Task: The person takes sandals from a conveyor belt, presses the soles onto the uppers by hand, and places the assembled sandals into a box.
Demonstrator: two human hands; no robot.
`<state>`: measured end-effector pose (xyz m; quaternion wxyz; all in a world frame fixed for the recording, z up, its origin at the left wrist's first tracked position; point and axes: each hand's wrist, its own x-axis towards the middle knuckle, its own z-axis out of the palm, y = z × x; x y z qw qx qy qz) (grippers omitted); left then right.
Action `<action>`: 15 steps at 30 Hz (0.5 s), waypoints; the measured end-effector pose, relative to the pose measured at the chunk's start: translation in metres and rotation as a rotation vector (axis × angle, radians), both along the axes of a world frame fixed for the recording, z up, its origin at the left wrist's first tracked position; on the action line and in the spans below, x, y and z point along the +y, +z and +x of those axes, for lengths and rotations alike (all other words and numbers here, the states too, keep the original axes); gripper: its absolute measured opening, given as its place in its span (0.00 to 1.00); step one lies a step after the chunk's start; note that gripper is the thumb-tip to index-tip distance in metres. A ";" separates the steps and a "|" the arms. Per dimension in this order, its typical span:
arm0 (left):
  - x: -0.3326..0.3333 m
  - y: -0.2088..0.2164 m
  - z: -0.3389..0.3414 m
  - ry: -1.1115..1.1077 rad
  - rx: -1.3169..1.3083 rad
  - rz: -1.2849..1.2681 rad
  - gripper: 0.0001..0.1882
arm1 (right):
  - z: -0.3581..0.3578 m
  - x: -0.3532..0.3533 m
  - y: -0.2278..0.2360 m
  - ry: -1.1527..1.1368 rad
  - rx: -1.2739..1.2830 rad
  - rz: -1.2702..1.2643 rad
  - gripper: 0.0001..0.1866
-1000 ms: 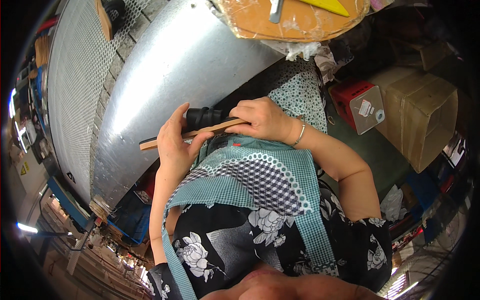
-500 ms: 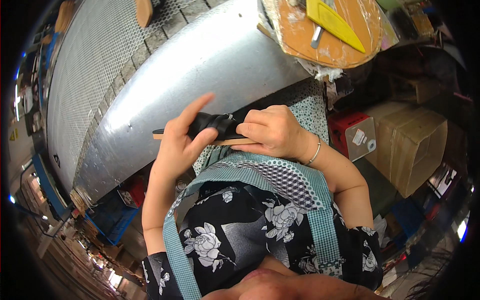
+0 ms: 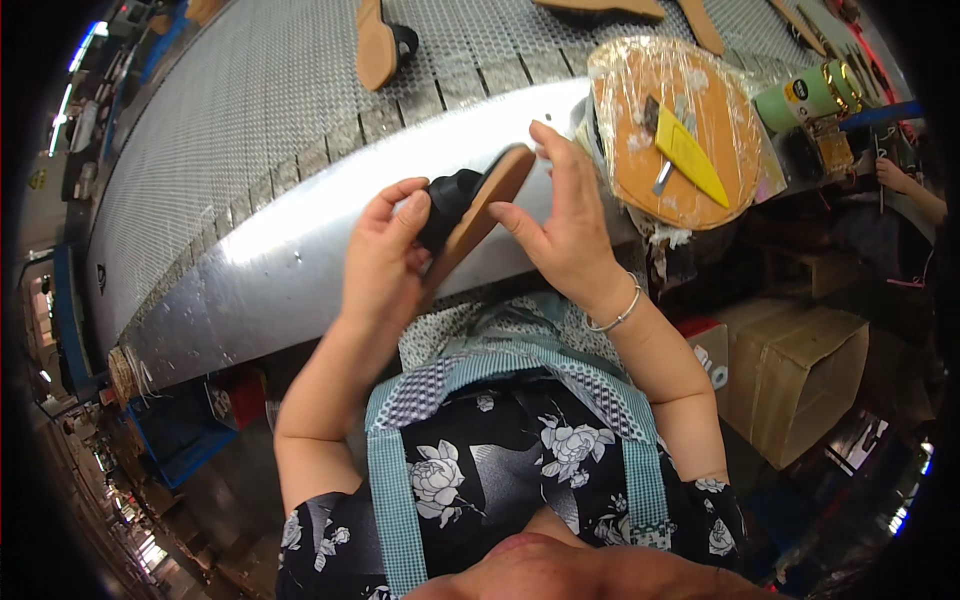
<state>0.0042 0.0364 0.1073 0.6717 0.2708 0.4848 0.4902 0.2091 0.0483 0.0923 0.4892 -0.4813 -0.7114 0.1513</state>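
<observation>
Out front: a one-sided grip that kind of makes sense

Over on the left, a mesh belt point(image 3: 250, 130) runs behind a shiny metal panel point(image 3: 270, 270). Near the top of the view, another sandal point(image 3: 378, 60) lies on that belt, tan sole showing and black strap out to one side. My guess is that a bulky strap just makes it rest that way.

Next along, the left hand point(image 3: 385, 235) has its thumb and fingers pinched on the strap of the held sandal point(image 3: 478, 215). That seems a smart spot, since it leaves most of the sole uncovered. The held sandal is up in the air above the panel, tilted, upper end leaning right.

Then the right hand point(image 3: 568, 225), fingers spread wide around that upper end, thumb right by the sole's edge. Can't tell if it's touching, so I'd say the left does the real holding.

Further right is a rounded worktop point(image 3: 640, 85) wrapped in clear film, probably to keep it clean. A yellow cutting tool point(image 3: 690, 155) lies on it, handy to the right hand I'd think. Just past that sits a green bottle point(image 3: 805, 95), with a cardboard box point(image 3: 800, 370) lower down.
</observation>
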 end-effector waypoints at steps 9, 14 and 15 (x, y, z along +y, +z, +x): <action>-0.037 0.011 0.050 0.199 -0.258 0.055 0.24 | -0.017 0.021 -0.045 0.547 0.412 -0.628 0.67; -0.032 -0.010 0.035 0.137 -0.184 0.090 0.24 | -0.016 0.038 -0.048 0.671 0.582 -0.808 0.64; -0.026 -0.014 0.012 -0.137 0.214 0.130 0.23 | -0.019 0.043 -0.048 0.674 0.667 -0.854 0.64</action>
